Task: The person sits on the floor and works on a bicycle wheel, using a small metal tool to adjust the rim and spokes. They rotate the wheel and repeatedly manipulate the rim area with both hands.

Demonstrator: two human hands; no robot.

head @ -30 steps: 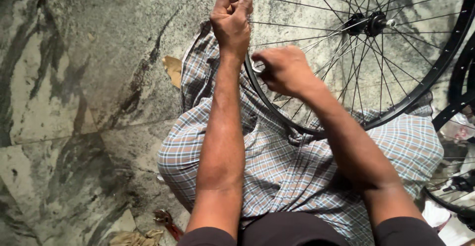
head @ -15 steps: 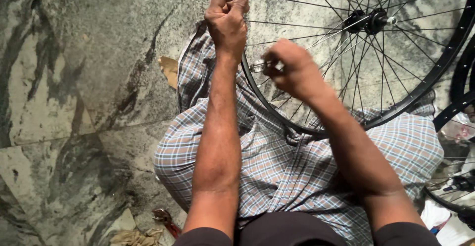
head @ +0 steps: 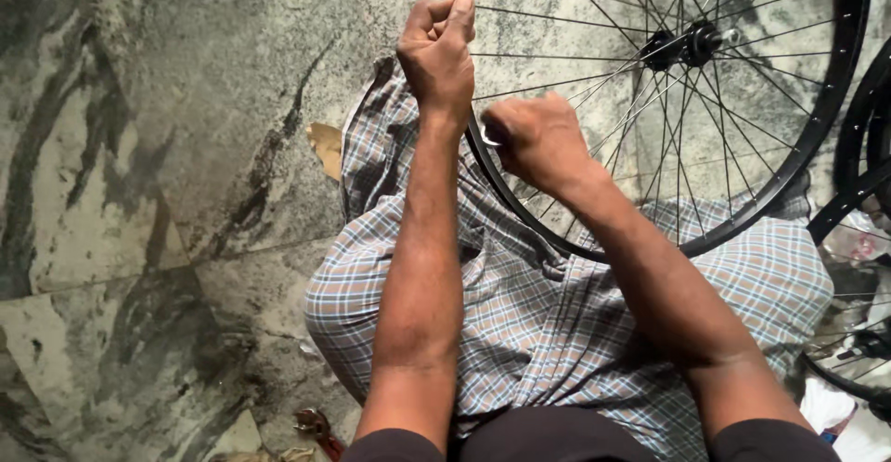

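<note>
A black bicycle wheel rim (head: pixel 817 118) with thin steel spokes and a hub (head: pixel 687 46) stands upright on my lap. My left hand (head: pixel 438 49) is closed around the rim's left edge near its top. Just below and to the right, my right hand (head: pixel 531 137) is clenched on a small shiny tool (head: pixel 486 134) held against the inner side of the rim among the spokes. The tool is mostly hidden by my fingers. My legs are covered by a checked cloth (head: pixel 557 323).
A mottled grey-green stone floor (head: pixel 139 193) fills the left side. Another black wheel (head: pixel 858 174) stands at the right edge. A scrap of brown paper (head: pixel 325 146) lies beside the cloth, and a small rusty metal piece (head: pixel 316 425) lies near the bottom.
My right hand has turned and lifted slightly against the rim, from flat fingers to a tight fist on the tool. My left hand keeps its hold on the rim.
</note>
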